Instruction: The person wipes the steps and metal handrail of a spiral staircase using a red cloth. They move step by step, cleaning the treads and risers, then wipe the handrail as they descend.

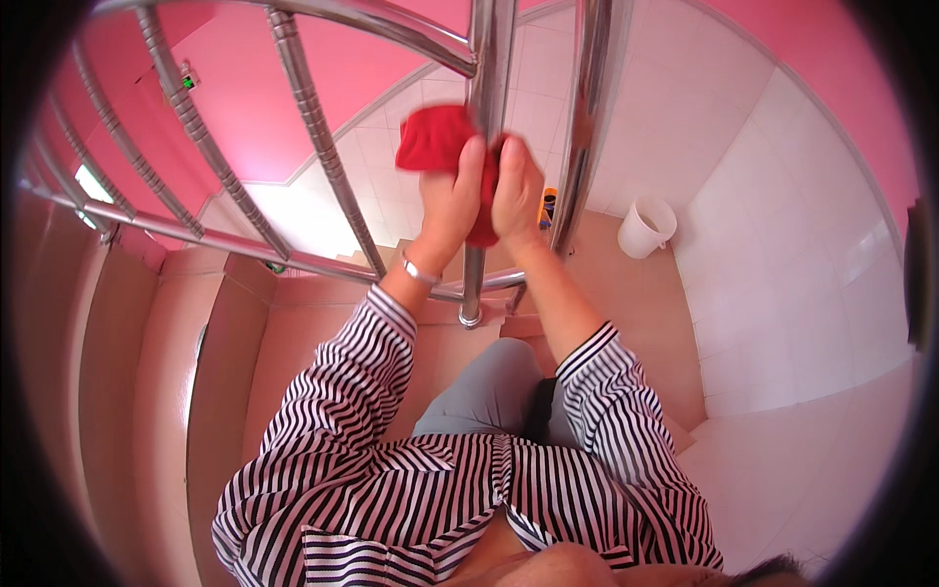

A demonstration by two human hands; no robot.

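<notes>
A red cloth [434,138] is wrapped around an upright stainless steel railing post [490,81]. My left hand [453,191] presses it from the left side, thumb pointing up along the post. From the right side my right hand [519,187] grips the same cloth, so the post lies between both palms. One flap of the cloth sticks out to the left above my left hand, and its lower end hangs below between my wrists. The post's base [470,317] shows beneath, fixed on the stair edge.
Ribbed metal balusters [323,132] and a lower rail [242,241] run left. A second steel post [583,117] stands close on the right. Brown steps [147,330] lie at left. A white bucket [647,226] sits on the floor by the tiled wall [792,293].
</notes>
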